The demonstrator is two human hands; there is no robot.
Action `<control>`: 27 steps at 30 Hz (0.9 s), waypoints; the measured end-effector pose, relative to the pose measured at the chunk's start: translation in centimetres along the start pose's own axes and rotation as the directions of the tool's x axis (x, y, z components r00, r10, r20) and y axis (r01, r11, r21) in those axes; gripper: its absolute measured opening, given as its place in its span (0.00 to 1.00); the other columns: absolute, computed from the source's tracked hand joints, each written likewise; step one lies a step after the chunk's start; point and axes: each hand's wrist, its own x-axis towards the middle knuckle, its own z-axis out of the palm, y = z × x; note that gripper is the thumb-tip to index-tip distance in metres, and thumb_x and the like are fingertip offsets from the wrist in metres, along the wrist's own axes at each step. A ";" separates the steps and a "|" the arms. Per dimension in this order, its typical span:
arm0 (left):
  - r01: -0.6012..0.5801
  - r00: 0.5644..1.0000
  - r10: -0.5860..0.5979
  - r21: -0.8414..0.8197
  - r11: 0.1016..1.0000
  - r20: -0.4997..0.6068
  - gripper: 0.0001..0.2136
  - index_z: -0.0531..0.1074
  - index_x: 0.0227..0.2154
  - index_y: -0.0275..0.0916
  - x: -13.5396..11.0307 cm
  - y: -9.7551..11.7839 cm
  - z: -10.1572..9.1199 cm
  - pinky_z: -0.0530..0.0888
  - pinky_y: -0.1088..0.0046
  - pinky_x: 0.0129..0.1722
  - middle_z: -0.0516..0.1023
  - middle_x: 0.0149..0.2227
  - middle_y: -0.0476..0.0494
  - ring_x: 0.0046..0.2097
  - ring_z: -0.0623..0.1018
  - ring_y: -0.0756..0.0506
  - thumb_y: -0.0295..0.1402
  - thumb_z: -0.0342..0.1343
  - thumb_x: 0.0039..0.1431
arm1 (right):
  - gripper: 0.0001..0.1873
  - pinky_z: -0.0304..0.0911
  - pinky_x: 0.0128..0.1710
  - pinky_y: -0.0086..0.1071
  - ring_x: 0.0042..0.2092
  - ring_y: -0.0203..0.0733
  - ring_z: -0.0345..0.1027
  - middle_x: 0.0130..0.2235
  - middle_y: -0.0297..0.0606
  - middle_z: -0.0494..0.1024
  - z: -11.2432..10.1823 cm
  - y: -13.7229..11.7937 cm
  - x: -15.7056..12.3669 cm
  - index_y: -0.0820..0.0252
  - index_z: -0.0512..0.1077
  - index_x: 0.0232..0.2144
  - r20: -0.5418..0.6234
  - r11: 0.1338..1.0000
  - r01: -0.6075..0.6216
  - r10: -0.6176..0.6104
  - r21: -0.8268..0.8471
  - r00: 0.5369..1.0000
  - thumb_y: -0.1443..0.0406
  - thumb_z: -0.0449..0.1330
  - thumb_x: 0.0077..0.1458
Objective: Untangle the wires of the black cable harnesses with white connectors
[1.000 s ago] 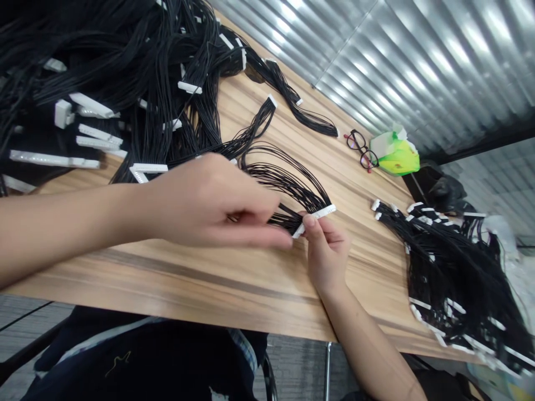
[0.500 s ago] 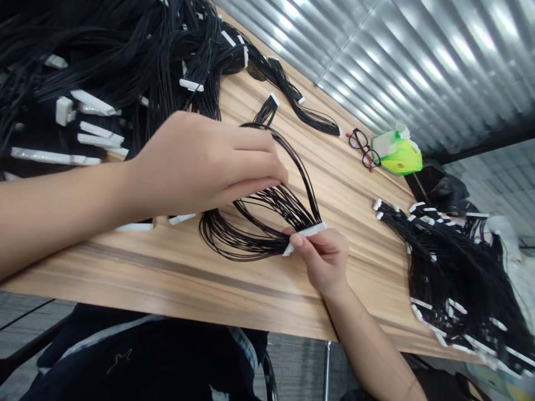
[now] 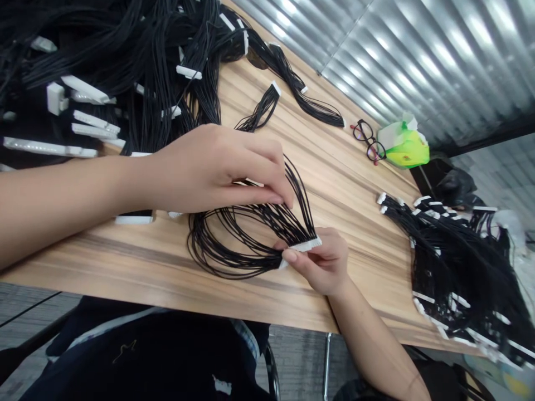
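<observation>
- The right hand (image 3: 320,262) is pinching a narrow white plastic multi-pin connector strip (image 3: 303,245) between thumb and fingers, in a small, closed hold just above the wooden tabletop.
- The left hand (image 3: 213,170) is curving over the thin black insulated wires (image 3: 271,214) running from that strip, its fingers drawn narrow. I cannot tell whether it is gripping them or only resting among them.
- The glossy, springy wires are bowing into a loose oval. A hard tug could strain them where they are entering the rigid strip, perhaps loosening a joint.
- A tangled heap of black wire bundles with white connectors (image 3: 146,67) is lying just beyond the left hand. Its hard, angular connectors could be snagging a stray loop.
- A second black wire bundle with white connectors (image 3: 455,267) is spreading near the table's far right edge, where a careless sweep could be dragging it over.
- The light, striped wood-grain tabletop (image 3: 359,178) is offering a smooth surface, so loose strands could be sliding easily.
- Dark-framed eyeglasses (image 3: 368,139) are resting near a crumpled green-and-white plastic bag (image 3: 405,147), well apart from the hands.
</observation>
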 end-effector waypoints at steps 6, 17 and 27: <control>-0.007 0.984 0.050 -0.241 0.970 0.173 0.13 0.84 0.49 0.53 -0.1 -0.4 0.6 0.75 0.82 0.40 0.86 0.43 0.50 0.42 0.84 0.53 0.34 0.54 0.76 | 0.17 0.62 0.18 0.26 0.17 0.31 0.62 0.19 0.31 0.77 -0.4 0.3 0.1 0.56 0.84 0.27 0.041 0.996 -0.042 0.039 0.076 0.998 0.59 0.65 0.68; 0.093 0.995 -0.083 -0.267 0.959 0.048 0.09 0.86 0.44 0.45 0.0 0.9 1.3 0.73 0.79 0.33 0.87 0.44 0.47 0.39 0.83 0.53 0.29 0.60 0.72 | 0.13 0.67 0.20 0.25 0.20 0.35 0.73 0.22 0.34 0.84 0.3 0.7 0.0 0.55 0.86 0.28 0.084 0.970 -0.156 0.143 0.187 0.986 0.58 0.70 0.63; -0.076 0.980 0.127 0.300 0.951 -0.152 0.07 0.83 0.39 0.46 -0.4 2.5 1.3 0.64 0.74 0.26 0.81 0.24 0.58 0.25 0.76 0.54 0.35 0.60 0.72 | 0.12 0.77 0.24 0.34 0.22 0.44 0.79 0.22 0.33 0.84 0.3 1.0 -0.8 0.50 0.88 0.33 -0.221 0.851 -0.355 0.459 0.386 0.860 0.51 0.72 0.60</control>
